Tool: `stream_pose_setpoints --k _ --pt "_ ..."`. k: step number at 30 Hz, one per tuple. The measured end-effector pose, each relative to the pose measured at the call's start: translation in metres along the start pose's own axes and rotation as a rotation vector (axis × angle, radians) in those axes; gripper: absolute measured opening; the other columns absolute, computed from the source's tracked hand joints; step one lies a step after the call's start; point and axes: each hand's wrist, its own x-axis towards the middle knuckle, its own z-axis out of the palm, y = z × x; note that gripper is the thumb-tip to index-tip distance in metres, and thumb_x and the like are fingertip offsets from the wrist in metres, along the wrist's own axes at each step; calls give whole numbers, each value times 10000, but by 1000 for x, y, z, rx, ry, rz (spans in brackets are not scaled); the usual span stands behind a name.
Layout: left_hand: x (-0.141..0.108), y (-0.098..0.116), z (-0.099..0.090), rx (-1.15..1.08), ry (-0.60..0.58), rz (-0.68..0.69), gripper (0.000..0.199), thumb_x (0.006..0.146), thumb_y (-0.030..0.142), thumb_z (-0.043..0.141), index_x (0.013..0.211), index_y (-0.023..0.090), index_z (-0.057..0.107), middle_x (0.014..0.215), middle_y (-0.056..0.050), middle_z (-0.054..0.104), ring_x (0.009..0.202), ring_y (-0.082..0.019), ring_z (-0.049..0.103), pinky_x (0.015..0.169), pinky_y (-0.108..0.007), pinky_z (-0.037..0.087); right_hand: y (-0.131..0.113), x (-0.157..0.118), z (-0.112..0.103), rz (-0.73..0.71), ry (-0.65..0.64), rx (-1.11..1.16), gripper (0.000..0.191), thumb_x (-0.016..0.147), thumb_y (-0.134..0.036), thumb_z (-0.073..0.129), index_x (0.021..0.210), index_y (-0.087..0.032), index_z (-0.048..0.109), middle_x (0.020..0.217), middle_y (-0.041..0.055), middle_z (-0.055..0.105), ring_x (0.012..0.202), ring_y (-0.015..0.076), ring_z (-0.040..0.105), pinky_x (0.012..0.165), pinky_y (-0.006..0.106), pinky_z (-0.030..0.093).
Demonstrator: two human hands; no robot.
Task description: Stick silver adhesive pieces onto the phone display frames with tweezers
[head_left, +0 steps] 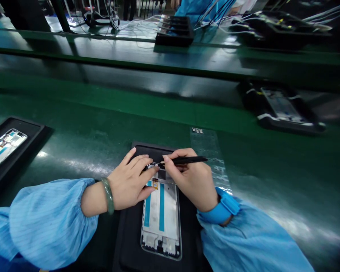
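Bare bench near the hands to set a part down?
Green bench between left tray and centre tray, beyond the left sleeve; also right of the clear film sheet, nearer than the black fixture. Crowded: centre tray, with left hand, right hand and black tool over the phone frame.

Open green bench left of the black tray; to its right, the clear plastic sheet blocks the way, open bench beyond.

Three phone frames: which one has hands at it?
The centre frame: left hand resting on its far end, right hand holding a black tool there. The left frame and the far right frame have no hand on them.
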Motion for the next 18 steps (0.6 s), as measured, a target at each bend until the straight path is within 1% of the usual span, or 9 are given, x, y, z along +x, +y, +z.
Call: stream_pose_setpoints --k 6,10,11,12,13,14,16,17,18 --pt "2 0 -1 0 9 2 338 870 305 539 1179 170 525 1239 -124 471 1236 -267 381 1105 -521 169 3 2 0 -62 -15 12 64 823 -190 566 810 -219 510 716 -14 622 535 112 621 478 205 495" --pt "3 -1 -2 24 -1 14 281 863 303 561 1106 163 555 1229 -131 481 1229 -270 391 1102 -519 172 2 1 1 -210 -92 -12 60 809 -160 547 808 -219 536 735 10 629 650 152 646 584 256 532" --pt "3 -1 -2 26 -5 15 280 863 302 566 1106 165 552 1228 -128 484 1226 -268 395 1100 -521 177 2 1 -1 -193 -93 0 54 808 -168 553 804 -220 541 735 13 630 652 158 648 587 268 535" --pt "2 -1 -3 27 -11 14 281 863 297 571 1112 169 546 1228 -125 484 1228 -268 393 1096 -526 185 2 3 -4 -137 -71 42 44 809 -186 567 802 -221 540 729 13 631 636 160 649 571 272 537" --pt "2 -1 -4 25 -17 7 288 858 289 582 1117 169 540 1231 -126 481 1238 -274 382 1091 -534 196 4 5 -9 -50 -21 116 52 809 -213 586 807 -221 534 727 14 634 621 163 653 554 273 539" --pt "2 1 -6 23 -19 -4 304 848 280 600 1122 165 533 1238 -131 473 1254 -286 359 1082 -547 207 8 8 -15 47 64 209 85 808 -247 604 814 -221 524 728 19 639 610 168 659 543 277 542" --pt "5 10 -9 12 6 -18 336 820 277 643 1108 146 527 1254 -145 455 1286 -315 303 1069 -575 210 24 16 -34 200 293 394 154 812 -312 611 846 -218 493 751 50 655 638 197 678 577 312 553" --pt "7 18 -9 0 31 -4 344 810 295 659 1087 137 530 1246 -148 457 1280 -323 305 1064 -581 214 38 21 -45 229 432 416 164 831 -342 579 855 -215 479 763 74 664 629 198 674 575 323 546" --pt "11 27 -9 -14 51 26 339 806 328 666 1051 131 540 1212 -144 475 1245 -323 345 1050 -573 246 55 26 -57 240 529 366 170 863 -369 516 881 -205 477 774 100 670 612 193 667 571 331 534"
